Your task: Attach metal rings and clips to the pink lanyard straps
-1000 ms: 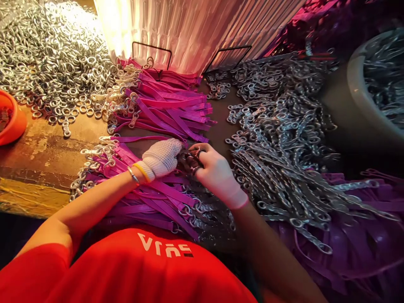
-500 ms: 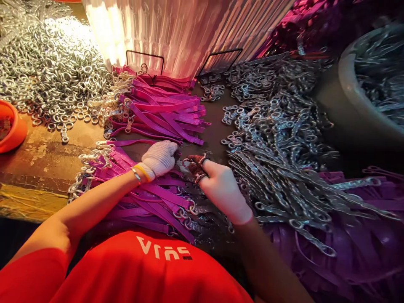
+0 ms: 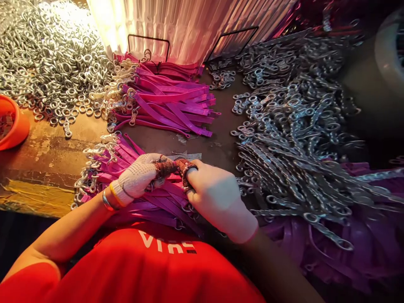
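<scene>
My left hand [image 3: 140,174], in a whitish knit glove with brown wrapping on the fingertips, is closed over the nearer pile of purple straps [image 3: 160,208]. Its fingertips meet those of my right hand [image 3: 211,189], also gloved and closed. A dark metal ring [image 3: 190,169] shows at the right fingers, held against the brown wrapping. What the left fingers pinch is hidden. Metal end links [image 3: 91,162] line the left ends of the nearer straps. Beyond my hands lies a second bundle of purple straps [image 3: 176,101].
Loose metal rings [image 3: 57,54] are heaped at far left, beside an orange bowl [image 3: 22,126]. Metal chain strips [image 3: 284,164] pile up at right, near a large bucket [image 3: 383,54]. A translucent corrugated sheet [image 3: 183,29] with wire handles stands at the back. More purple straps [image 3: 347,248] lie lower right.
Both hands have drawn back towards my body, the left also moving leftwards, and their fingertips have come together. The view has shifted slightly left.
</scene>
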Tool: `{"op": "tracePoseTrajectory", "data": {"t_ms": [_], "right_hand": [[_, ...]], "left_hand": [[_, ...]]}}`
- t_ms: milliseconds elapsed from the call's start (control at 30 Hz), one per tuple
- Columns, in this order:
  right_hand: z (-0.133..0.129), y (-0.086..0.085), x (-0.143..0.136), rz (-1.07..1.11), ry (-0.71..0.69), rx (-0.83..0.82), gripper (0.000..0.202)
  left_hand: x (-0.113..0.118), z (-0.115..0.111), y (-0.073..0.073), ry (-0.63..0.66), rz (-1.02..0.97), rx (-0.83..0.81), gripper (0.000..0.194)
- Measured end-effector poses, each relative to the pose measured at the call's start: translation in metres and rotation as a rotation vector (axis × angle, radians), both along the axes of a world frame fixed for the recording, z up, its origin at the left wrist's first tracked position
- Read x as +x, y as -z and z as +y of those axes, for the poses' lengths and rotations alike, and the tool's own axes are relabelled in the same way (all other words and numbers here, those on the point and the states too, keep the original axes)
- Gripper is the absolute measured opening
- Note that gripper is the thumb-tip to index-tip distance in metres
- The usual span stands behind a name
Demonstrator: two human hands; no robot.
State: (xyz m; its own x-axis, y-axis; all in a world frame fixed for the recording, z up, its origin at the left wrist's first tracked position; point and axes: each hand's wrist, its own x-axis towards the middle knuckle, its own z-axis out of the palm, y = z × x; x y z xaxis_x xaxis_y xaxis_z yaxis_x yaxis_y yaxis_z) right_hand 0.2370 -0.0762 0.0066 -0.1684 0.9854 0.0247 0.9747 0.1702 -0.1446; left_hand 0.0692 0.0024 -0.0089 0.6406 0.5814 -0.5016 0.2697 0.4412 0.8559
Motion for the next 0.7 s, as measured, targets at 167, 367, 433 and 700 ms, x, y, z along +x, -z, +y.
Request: {"op": "tracePoseTrajectory", "data": {"t_ms": [167, 367, 433, 700], "right_hand": [[-0.003, 0.006, -0.001, 0.1, 0.053, 0.022, 0.029], [-0.007, 0.009, -0.002, 0.083, 0.027, 0.021, 0.04], [-0.008, 0.01, -0.002, 0.028, 0.003, 0.04, 0.026], [-0.008, 0.016, 0.0, -0.039, -0.24, 0.144, 0.018]], "left_hand": [[-0.004, -0.003, 0.003, 0.113, 0.128, 0.58, 0.02], [-0.007, -0.003, 0.008, 0.133, 0.068, 0.407, 0.034], [-0.008, -0.003, 0.005, 0.11, 0.085, 0.361, 0.038], [-0.007, -0.008, 0.008, 0.121, 0.118, 0.457, 0.029]]}}
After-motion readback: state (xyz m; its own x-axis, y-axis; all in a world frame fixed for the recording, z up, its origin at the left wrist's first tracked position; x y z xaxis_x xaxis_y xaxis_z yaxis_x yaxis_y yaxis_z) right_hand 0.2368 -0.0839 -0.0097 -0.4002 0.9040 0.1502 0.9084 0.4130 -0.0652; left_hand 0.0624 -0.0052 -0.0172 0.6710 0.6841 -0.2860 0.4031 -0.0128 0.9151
